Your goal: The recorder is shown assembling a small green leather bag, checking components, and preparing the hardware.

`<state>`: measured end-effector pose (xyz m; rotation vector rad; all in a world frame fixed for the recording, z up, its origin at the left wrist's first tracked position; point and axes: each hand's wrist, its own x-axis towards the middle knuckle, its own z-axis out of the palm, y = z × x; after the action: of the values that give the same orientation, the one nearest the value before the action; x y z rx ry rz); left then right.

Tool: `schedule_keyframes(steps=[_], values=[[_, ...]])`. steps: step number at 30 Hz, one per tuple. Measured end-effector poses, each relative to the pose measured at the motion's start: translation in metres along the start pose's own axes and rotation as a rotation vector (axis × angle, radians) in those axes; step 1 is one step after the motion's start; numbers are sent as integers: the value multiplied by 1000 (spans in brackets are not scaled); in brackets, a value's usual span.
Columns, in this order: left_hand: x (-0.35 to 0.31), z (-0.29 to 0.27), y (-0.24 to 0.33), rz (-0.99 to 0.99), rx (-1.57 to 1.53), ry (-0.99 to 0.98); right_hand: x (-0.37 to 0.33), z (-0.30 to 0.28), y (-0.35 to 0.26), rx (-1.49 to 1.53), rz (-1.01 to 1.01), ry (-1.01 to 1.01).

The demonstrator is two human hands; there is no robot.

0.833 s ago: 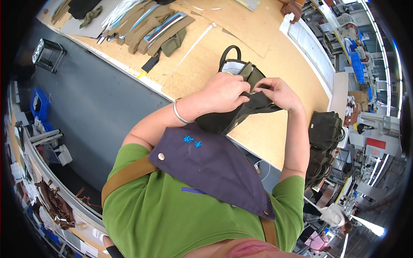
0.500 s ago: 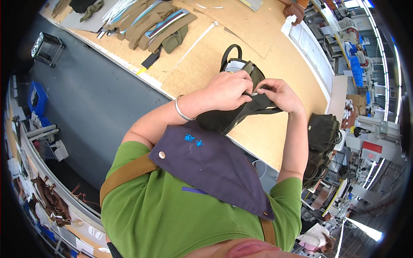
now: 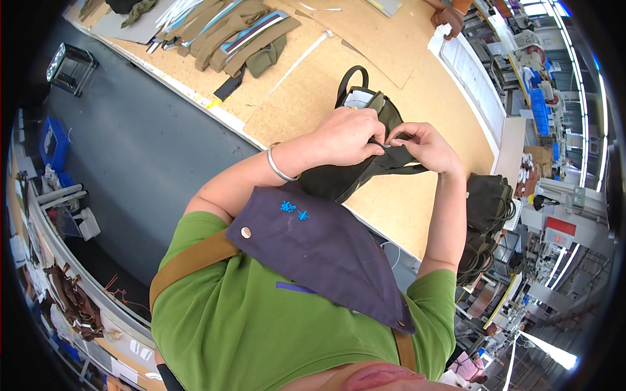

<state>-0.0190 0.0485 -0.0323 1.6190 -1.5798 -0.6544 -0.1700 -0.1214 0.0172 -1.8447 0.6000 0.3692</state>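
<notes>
Both hands, left hand (image 3: pixel 345 137) and right hand (image 3: pixel 424 146), meet on the bag (image 3: pixel 365 166) lying on the table (image 3: pixel 417 202), with strap pieces (image 3: pixel 241 36) far left beyond the grip and stacked bags (image 3: pixel 486 208) just right.

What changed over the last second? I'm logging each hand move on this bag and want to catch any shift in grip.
Little changed. Both hands kept hold of the dark olive bag at the bench edge: the left hand stayed clasped over its top, and the right hand kept pinching the dark strap beside it. Nothing was let go. The bag's loop handle stayed pointing away, and the bracelet stayed on the left wrist.
</notes>
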Motion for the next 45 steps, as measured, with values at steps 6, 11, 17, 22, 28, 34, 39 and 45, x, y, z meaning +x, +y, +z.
schedule_keyframes(steps=[6, 11, 17, 22, 28, 34, 39, 45], values=[[1, 0, 1, 13, -9, 12, -2, 1, -8, 63, -10, -60], [1, 1, 4, -6, -10, 17, -3, 0, -7, 94, -3, -74], [2, 3, 3, -2, -30, 38, -5, 0, -6, 95, -9, -41], [2, 3, 3, -8, -33, 38, -5, 0, -6, 87, -4, -42], [3, 3, 5, -36, -34, 15, -7, 2, -6, 91, -12, -32], [2, 2, 5, -46, -53, 10, -6, 2, -2, 62, -33, -16], [1, 3, 6, -62, -49, 11, -8, 2, -5, 69, -15, -37], [-2, 4, 6, -41, -52, 39, -12, 3, -16, 107, -21, -68]])
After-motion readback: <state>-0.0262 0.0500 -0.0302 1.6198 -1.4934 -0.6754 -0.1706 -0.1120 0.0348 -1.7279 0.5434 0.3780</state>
